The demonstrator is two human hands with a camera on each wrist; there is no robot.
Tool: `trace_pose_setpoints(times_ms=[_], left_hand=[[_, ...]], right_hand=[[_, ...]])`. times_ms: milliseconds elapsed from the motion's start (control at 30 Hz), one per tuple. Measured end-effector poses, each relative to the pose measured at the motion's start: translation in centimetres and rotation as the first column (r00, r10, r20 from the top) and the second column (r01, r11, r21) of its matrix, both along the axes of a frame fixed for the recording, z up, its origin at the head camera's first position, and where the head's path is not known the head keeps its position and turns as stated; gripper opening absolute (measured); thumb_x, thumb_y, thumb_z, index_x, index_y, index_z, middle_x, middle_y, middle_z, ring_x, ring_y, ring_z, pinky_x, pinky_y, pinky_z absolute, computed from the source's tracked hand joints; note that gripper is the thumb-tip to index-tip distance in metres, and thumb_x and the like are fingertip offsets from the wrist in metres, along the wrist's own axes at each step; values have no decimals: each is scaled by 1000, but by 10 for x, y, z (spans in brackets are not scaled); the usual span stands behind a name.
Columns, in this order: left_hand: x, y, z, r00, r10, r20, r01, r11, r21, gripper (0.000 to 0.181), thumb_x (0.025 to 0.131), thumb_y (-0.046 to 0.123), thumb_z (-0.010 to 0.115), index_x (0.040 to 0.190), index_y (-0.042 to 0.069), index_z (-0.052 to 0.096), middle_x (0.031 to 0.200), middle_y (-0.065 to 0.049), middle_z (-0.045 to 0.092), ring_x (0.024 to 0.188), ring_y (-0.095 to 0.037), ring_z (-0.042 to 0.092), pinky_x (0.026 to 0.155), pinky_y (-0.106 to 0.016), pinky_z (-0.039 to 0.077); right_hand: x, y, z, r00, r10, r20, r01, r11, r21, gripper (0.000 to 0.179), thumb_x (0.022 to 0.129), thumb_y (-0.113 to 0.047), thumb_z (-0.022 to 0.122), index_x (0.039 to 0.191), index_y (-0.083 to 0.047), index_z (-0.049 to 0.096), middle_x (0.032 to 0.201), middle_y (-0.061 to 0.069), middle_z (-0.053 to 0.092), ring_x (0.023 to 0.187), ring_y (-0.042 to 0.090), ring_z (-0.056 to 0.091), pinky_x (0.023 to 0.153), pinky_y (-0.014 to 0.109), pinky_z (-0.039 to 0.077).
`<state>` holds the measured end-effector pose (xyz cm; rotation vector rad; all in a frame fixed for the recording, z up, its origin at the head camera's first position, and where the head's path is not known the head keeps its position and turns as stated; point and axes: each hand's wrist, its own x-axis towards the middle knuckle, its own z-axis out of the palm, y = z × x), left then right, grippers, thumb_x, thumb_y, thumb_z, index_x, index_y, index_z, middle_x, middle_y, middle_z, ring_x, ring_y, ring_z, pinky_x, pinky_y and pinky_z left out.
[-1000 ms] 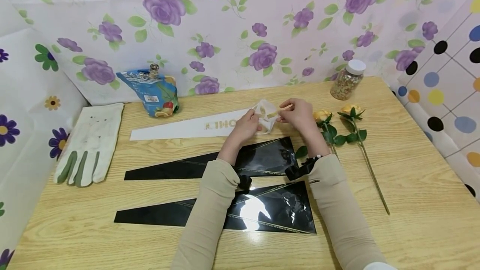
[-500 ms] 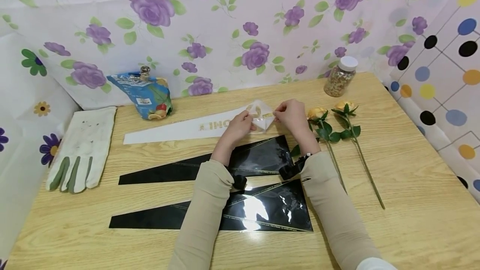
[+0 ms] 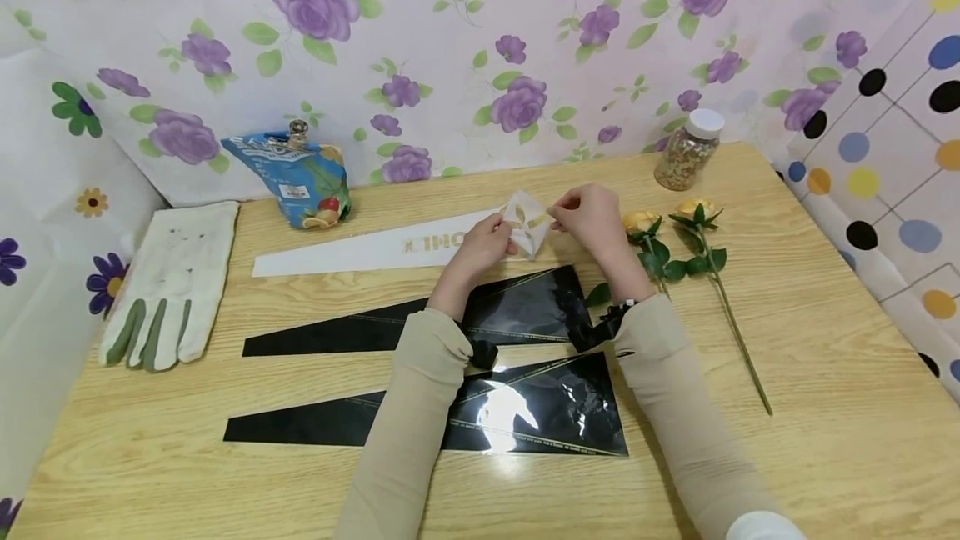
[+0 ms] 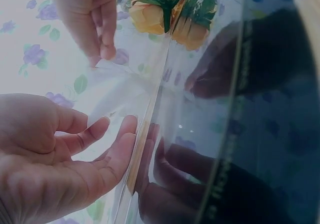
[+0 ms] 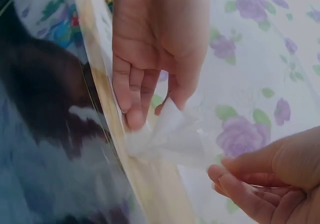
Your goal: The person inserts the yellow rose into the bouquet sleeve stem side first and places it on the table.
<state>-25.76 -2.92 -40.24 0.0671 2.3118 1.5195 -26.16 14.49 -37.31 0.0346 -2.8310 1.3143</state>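
A long tapered white flower sleeve (image 3: 352,252) with gold lettering lies at the back of the table. My left hand (image 3: 483,244) pinches it near its wide end, which is lifted and partly spread, as the right wrist view shows in the translucent film (image 5: 170,139). With thumb and forefinger, my right hand (image 3: 592,219) pinches the corner of that end. Nearer me lie two black tapered sleeves, the far one (image 3: 337,330) and the near one (image 3: 315,423), both glossy at their wide ends. Two yellow artificial roses, one (image 3: 697,208) with its full stem showing, lie right of my right hand.
A blue pouch (image 3: 296,182) with a metal clip stands at the back left. Left of it lies a pair of white work gloves (image 3: 176,273). At the back right stands a white-capped jar (image 3: 684,158) of small multicoloured bits. Floral cloth (image 3: 450,65) hangs behind the wooden table (image 3: 847,407).
The white sleeve's wide end, more bunched a second ago, now looks flatter and more spread. My right hand has shifted slightly left towards it. The view has wobbled a little.
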Motion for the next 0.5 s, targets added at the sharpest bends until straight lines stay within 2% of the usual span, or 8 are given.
trace_pose_setpoints(times_ms=[133,300,400,500], left_hand=[[-1,0,1,1000,0,-1,0,1000,3,25,103,27,31,88,9,40,100,-12,57,94,-24,57,72,-33,34],[-1,0,3,1000,3,-10,-3,1000,3,25,103,25,31,85,9,39,99,-12,58,94,-25,57,72,-32,34],[-1,-1,3,1000,9,-10,-9,1000,-2,25,103,25,31,89,8,43,97,-13,60,92,-26,56,71,-30,34],[0,0,2,1000,9,-3,-9,1000,-3,25,103,24,31,95,7,47,97,-13,60,92,-25,56,70,-29,35]], right_hand=[[6,6,12,996,78,-39,-74,992,102,25,91,-23,61,94,0,69,83,18,69,73,30,67,51,30,46],[21,20,15,971,223,-86,-204,960,190,28,92,-28,61,106,-4,67,91,13,68,82,26,64,68,39,50],[36,30,9,948,300,-105,-274,939,210,33,91,-27,62,115,-4,63,102,13,67,92,26,63,79,43,49],[53,43,2,924,358,-134,-321,917,239,35,91,-22,63,120,-3,60,109,14,65,97,27,61,82,45,48]])
